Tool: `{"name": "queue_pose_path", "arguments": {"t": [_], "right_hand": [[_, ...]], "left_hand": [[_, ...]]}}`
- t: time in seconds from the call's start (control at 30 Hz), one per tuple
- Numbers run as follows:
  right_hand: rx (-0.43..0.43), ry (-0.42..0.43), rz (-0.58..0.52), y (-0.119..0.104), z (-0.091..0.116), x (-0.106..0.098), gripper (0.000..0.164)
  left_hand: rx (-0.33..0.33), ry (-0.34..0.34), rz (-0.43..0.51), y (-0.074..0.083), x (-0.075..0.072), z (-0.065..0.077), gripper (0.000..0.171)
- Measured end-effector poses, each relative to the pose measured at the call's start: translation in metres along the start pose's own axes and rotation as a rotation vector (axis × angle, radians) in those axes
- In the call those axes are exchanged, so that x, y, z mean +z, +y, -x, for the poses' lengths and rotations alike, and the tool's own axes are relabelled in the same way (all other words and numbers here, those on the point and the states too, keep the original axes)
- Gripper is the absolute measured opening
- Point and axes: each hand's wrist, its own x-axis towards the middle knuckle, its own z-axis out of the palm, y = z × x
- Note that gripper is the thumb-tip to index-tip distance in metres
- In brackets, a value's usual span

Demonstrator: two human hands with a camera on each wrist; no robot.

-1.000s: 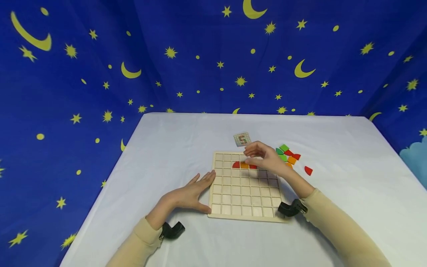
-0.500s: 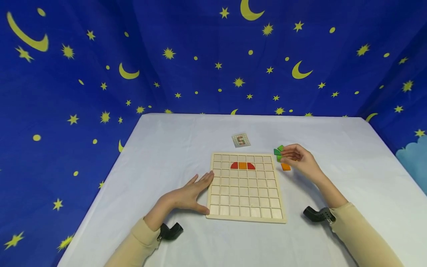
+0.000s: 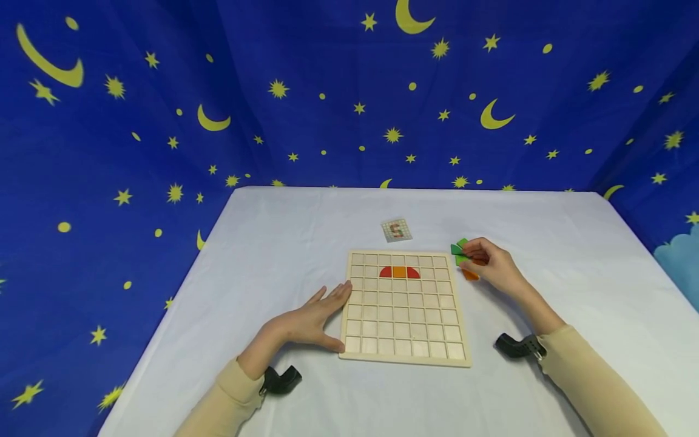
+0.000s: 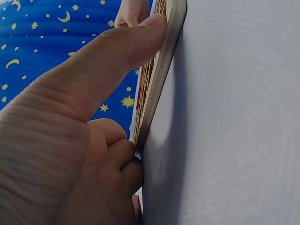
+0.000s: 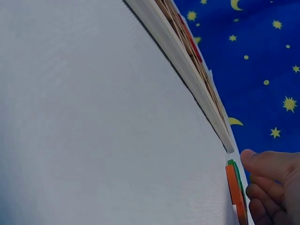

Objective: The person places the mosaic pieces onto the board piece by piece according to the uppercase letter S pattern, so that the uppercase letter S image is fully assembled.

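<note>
My left hand [image 3: 308, 318] lies spread along the left edge of a pale wooden grid board [image 3: 406, 361], its fingertips and thumb resting against the frame. The left wrist view shows the thumb on the board's rim [image 4: 161, 61]. In the board's second row sit two red quarter-round tiles [image 3: 385, 272] with an orange square tile [image 3: 399, 272] between them. Right of the board, my right hand [image 3: 494, 267] reaches over a small group of tiles, thumb and fingers apart. Green tiles [image 3: 456, 249] and orange tiles [image 3: 469, 275] show beside its fingertips; others are hidden beneath the hand.
A small pattern card [image 3: 396, 230] with an S on it lies behind the board. A white cloth [image 3: 295, 243] covers the table, and a blue star-and-moon curtain [image 3: 327, 121] stands behind it. Both wrists carry a black camera mount [image 3: 282, 380].
My right hand has moved from over the board rightward to the tiles, and over the last half second shifts only slightly there. My left hand stays at the board's edge.
</note>
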Motion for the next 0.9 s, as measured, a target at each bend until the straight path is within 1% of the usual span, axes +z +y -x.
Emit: {"name": "queue_pose_path", "arguments": {"t": [0.33,0.47,0.6,0.77,0.9], "right_hand": [[-0.004,0.012,0.139,0.0066,-0.0038,-0.0012,0.033],[-0.011,0.001,0.181,0.0064,-0.0074,-0.0018,0.032],[-0.002,-0.022,0.197,0.0053,-0.0078,-0.0035,0.033],[0.022,-0.064,0.182,0.0040,-0.0071,-0.0063,0.038],[0.018,-0.071,0.187,0.0044,-0.0078,-0.0061,0.037]], "left_hand": [[-0.008,-0.003,-0.005,0.0024,-0.0010,0.0010,0.113],[-0.005,-0.003,-0.011,0.0022,-0.0015,0.0004,0.114],[-0.001,-0.006,-0.013,0.0024,-0.0019,0.0004,0.113],[0.000,-0.006,-0.016,0.0015,-0.0014,0.0002,0.114],[-0.001,-0.004,-0.014,0.0012,-0.0013,0.0008,0.114]]}}
